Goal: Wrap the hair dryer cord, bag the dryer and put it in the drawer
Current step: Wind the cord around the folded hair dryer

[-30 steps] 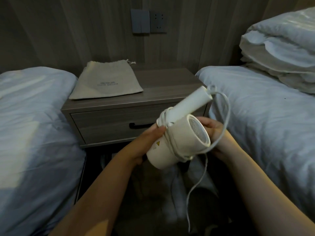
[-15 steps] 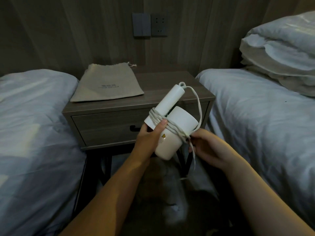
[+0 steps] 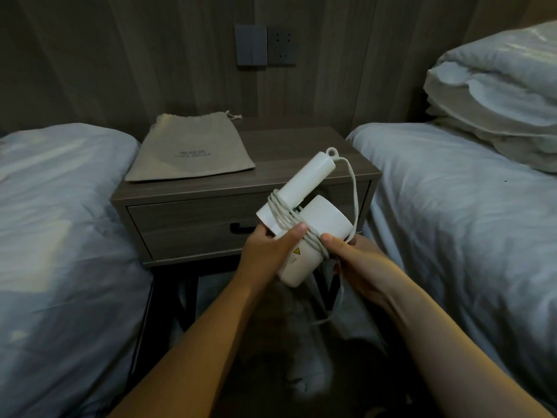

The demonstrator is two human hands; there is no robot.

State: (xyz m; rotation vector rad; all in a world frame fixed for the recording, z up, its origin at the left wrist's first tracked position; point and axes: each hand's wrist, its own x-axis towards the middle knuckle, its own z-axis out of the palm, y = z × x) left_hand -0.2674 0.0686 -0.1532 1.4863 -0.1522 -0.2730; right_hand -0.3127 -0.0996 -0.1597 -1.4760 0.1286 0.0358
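Note:
A white hair dryer (image 3: pixel 324 220) is held in front of the nightstand, its handle pointing up and away. My left hand (image 3: pixel 269 250) grips its body, thumb pressing on the wound turns. The white cord (image 3: pixel 353 188) loops from the handle end down the right side, with several turns around the body. My right hand (image 3: pixel 352 260) holds the cord against the dryer's right side; a loose length hangs below it. A beige drawstring bag (image 3: pixel 193 149) lies flat on the nightstand top. The drawer (image 3: pixel 187 224) is closed, with a dark handle partly hidden behind my left hand.
The wooden nightstand (image 3: pixel 301 140) stands between two beds with pale sheets, the left bed (image 3: pixel 60 221) and the right bed (image 3: pixel 452 206). Stacked pillows (image 3: pixel 497 95) lie at the right bed's head. A switch and socket (image 3: pixel 265 45) are on the wall behind.
The dryer has turned so its barrel no longer faces me. More cord is wound on the body, and the hanging length is shorter. My right hand has moved up against the dryer.

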